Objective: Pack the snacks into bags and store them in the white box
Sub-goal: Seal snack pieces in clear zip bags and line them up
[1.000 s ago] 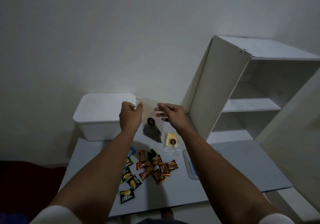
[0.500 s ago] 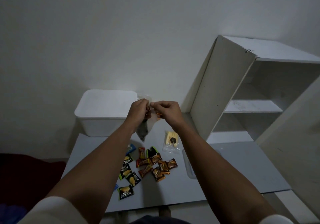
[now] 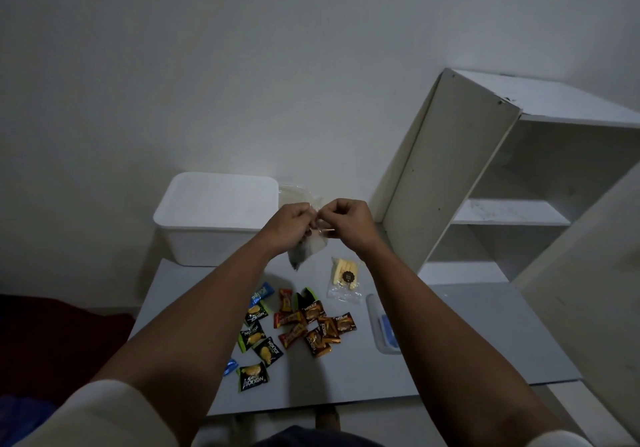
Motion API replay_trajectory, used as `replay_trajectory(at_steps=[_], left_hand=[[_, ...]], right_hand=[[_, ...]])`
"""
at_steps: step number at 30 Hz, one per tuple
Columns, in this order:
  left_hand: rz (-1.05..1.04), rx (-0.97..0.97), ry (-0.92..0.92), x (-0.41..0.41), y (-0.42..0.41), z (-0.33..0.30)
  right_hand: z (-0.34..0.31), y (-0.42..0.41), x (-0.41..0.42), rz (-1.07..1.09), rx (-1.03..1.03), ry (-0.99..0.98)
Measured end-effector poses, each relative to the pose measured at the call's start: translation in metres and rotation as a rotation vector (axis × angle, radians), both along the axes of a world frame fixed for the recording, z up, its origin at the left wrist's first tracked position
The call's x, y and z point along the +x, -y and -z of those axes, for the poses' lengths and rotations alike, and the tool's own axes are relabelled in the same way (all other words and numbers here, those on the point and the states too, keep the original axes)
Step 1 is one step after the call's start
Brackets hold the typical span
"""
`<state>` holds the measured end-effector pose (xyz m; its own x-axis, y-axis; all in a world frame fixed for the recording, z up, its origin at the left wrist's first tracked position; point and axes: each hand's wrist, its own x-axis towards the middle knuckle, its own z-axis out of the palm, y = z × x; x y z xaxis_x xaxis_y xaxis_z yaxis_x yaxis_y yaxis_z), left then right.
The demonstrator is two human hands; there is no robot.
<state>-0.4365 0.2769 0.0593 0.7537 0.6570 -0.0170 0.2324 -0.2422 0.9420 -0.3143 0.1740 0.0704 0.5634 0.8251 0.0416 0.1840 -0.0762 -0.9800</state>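
Both hands are raised above the grey table (image 3: 467, 335) and meet at the top of a small clear bag (image 3: 306, 251) with dark contents. My left hand (image 3: 287, 225) pinches the bag's neck from the left, and my right hand (image 3: 349, 223) pinches it from the right, fingers curled. The bag hangs below them, just right of the closed white box (image 3: 214, 218). A packed clear bag of pale yellow snacks (image 3: 344, 278) lies on the table. Several loose snack packets, green ones (image 3: 258, 339) and orange-brown ones (image 3: 318, 325), are scattered nearer to me.
A stack of empty clear bags (image 3: 294, 193) lies behind the hands beside the box. A clear lidded container with something blue (image 3: 382, 325) sits right of the snacks. A white open shelf unit (image 3: 485, 176) stands at the right. Dark red fabric (image 3: 59, 349) lies left of the table.
My hands have come together from holding the bag spread wide, gathering its top into a narrow neck. The bag now hangs bunched and twisted below them.
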Motion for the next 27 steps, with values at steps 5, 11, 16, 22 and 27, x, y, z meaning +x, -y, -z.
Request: replay_trajectory(at_steps=[5,11,16,22,27], left_hand=[[-0.033,0.022,0.02,0.01,0.002,-0.001],[0.106,0.025,-0.005,0.026,-0.001,0.006],[0.06,-0.033,0.007,0.051,-0.008,0.022],[-0.033,-0.105,-0.024,0.087,-0.031,0.044],[0.116,-0.206,-0.137,0.13,-0.044,0.076]], right_hand=[[0.009,0.007,0.002,0.008,0.03,-0.047],[0.017,0.012,0.024,0.042,0.001,-0.121],[0.023,0.007,0.046,0.042,-0.029,-0.082],[0.031,-0.002,0.106,-0.068,-0.149,-0.203],[0.051,-0.021,0.164,-0.09,-0.246,-0.334]])
